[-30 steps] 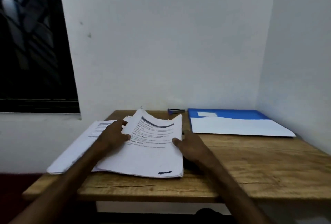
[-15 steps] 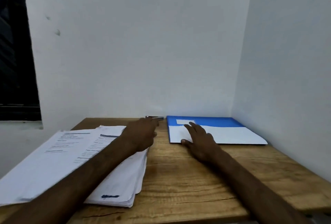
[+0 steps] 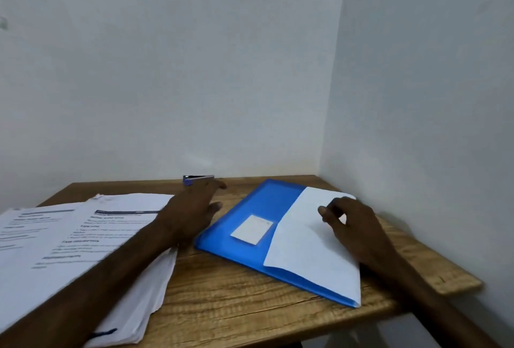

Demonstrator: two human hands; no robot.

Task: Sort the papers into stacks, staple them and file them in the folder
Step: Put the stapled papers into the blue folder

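The paper stack [image 3: 83, 236] fills the wooden table's [image 3: 236, 306] left. The blue folder [image 3: 258, 203] lies skewed, its long axis running left to near-right, with bare wood in front. The right hand [image 3: 353, 225] curls on its white sheet [image 3: 306, 250] — seemingly pinching. The left hand [image 3: 192, 208] lies flat by the stapler [image 3: 197, 179].

Table [image 3: 250, 300]: wood, bare top, pronounced grain lines, matt finish, with fine cracks along the grain near the front edge.

Folder [image 3: 258, 208]: blue plastic, smooth, slightly translucent, with a soft sheen.

Label [image 3: 251, 229] on the folder cover: white, matt, apparently paper.

Sheet [image 3: 311, 250] on the folder: plain white paper, smooth, matt.

Paper stacks [image 3: 83, 236]: white printed paper, matt, with loose, uneven edges.

Stapler [image 3: 198, 178]: blue body, material not discernible, with a bright metallic strip on top.

Wall [image 3: 194, 69]: white, matt, faintly uneven.
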